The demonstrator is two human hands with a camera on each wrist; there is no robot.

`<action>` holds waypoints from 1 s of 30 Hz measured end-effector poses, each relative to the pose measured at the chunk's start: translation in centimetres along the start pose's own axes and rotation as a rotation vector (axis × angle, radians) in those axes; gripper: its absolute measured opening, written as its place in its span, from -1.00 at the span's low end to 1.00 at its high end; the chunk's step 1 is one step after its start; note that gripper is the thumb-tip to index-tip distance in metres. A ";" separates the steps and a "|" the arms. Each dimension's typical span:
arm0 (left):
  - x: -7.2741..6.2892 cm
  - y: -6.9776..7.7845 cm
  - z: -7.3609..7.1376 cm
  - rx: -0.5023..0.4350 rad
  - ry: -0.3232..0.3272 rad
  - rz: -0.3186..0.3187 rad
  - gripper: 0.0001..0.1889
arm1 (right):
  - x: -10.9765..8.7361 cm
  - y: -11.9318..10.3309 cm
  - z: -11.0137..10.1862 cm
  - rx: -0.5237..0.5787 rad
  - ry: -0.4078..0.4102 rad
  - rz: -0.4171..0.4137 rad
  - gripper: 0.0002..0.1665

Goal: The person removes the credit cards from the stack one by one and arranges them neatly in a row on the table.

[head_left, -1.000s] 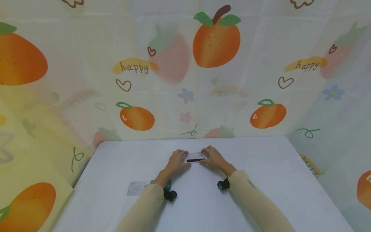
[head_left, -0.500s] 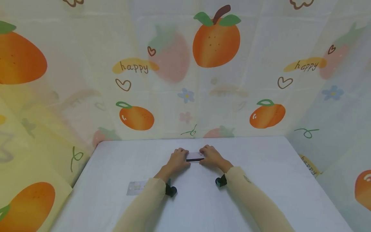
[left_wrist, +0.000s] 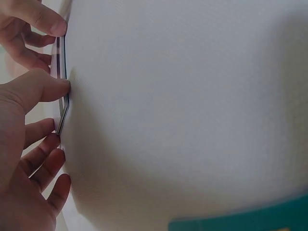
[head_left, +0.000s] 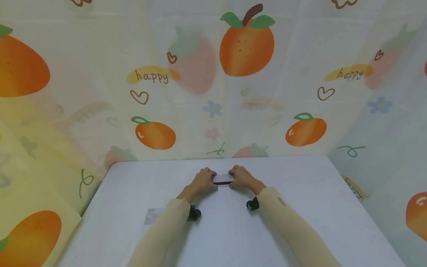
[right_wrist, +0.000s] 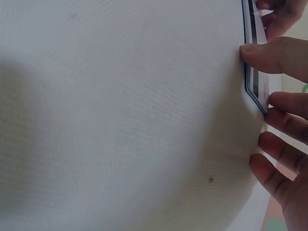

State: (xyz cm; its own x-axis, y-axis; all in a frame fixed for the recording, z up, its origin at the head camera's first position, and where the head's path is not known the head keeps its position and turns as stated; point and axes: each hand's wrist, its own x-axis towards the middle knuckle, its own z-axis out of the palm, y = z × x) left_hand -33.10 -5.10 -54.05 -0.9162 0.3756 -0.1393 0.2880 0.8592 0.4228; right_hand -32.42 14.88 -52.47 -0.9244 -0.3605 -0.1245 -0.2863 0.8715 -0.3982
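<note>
A small stack of plastic cards [head_left: 222, 178], pale pinkish with a dark stripe on its upper face, sits between both hands near the table's far side. My left hand [head_left: 202, 181] grips its left end, thumb at the near long edge and fingers at the far side. Mirroring that, my right hand [head_left: 242, 178] holds the right end. Several thin edges show layered in the stack [right_wrist: 255, 72] in the right wrist view, one of them dark teal. Seen from the left wrist, the stack [left_wrist: 60, 62] runs between both thumbs.
A greyish translucent card [head_left: 152, 216] lies on the white-covered table [head_left: 227, 230], partly behind the left sleeve [head_left: 166, 226]. The left wrist view catches a teal card [left_wrist: 231, 222] at its lower edge. Behind the table hangs a fruit-printed cloth [head_left: 220, 122].
Both hands have come slightly closer together on the stack, and the forearms have shifted a little forward. The left sleeve now covers more of the cards lying on the table, hiding the teal one.
</note>
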 end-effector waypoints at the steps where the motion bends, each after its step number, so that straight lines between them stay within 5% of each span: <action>1: 0.0 0.0 0.0 -0.004 -0.001 -0.001 -0.41 | 0.0 0.0 -0.1 -0.003 -0.006 0.002 -0.41; 30: -0.4 -0.6 -0.3 -0.107 -0.002 0.006 -0.41 | -0.1 -0.4 0.1 0.010 0.017 0.013 -0.43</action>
State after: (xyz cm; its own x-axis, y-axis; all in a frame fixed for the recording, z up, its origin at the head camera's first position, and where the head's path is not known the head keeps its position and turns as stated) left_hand -32.97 -5.85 -53.97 -0.9139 0.3815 -0.1386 0.2618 0.8150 0.5170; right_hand -32.22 14.55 -52.39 -0.9321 -0.3437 -0.1141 -0.2721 0.8726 -0.4056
